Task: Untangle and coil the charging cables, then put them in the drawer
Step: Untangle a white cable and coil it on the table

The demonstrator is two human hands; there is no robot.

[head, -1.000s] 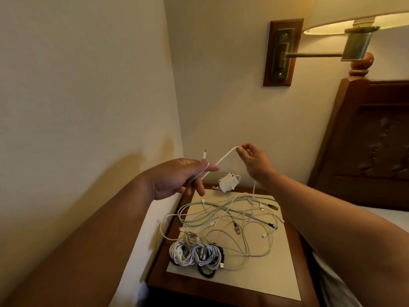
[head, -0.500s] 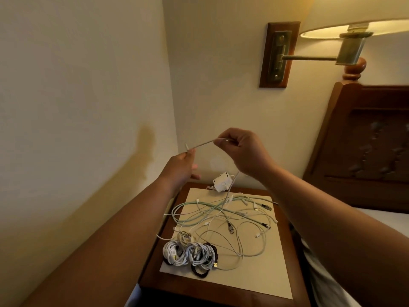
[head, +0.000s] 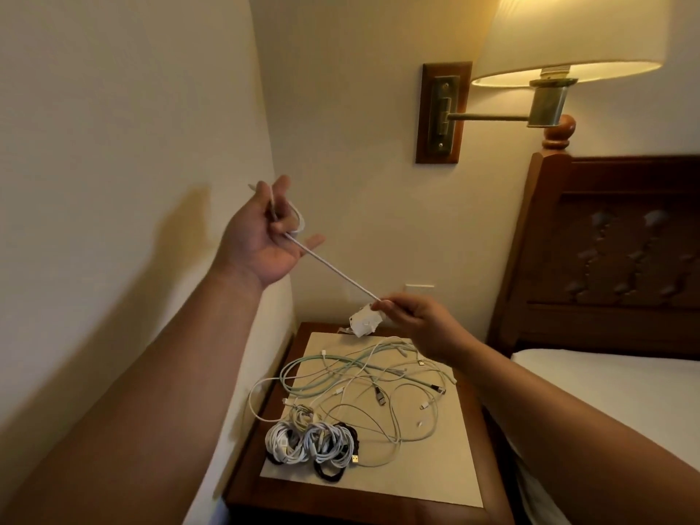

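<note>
A white cable (head: pixel 333 269) is stretched taut between my two hands above the nightstand. My left hand (head: pixel 265 240) is raised near the wall and holds one end of it, with a small loop wound round its fingers. Lower and to the right, my right hand (head: pixel 413 316) pinches the same cable. Below them a tangle of white and pale green cables (head: pixel 363 377) lies loose on the nightstand top. Several coiled cables (head: pixel 314 445), white and black, sit bunched at the front left of it.
The wooden nightstand (head: pixel 469 395) has a beige inset top and stands in the corner between the wall and a bed (head: pixel 625 392). A white charger block (head: pixel 363 322) sits at its back. A wall lamp (head: pixel 549 66) hangs above. No drawer shows.
My left hand has risen and wound a loop of the cable round its fingers. My right hand has dropped lower and to the right, drawing the cable taut.
</note>
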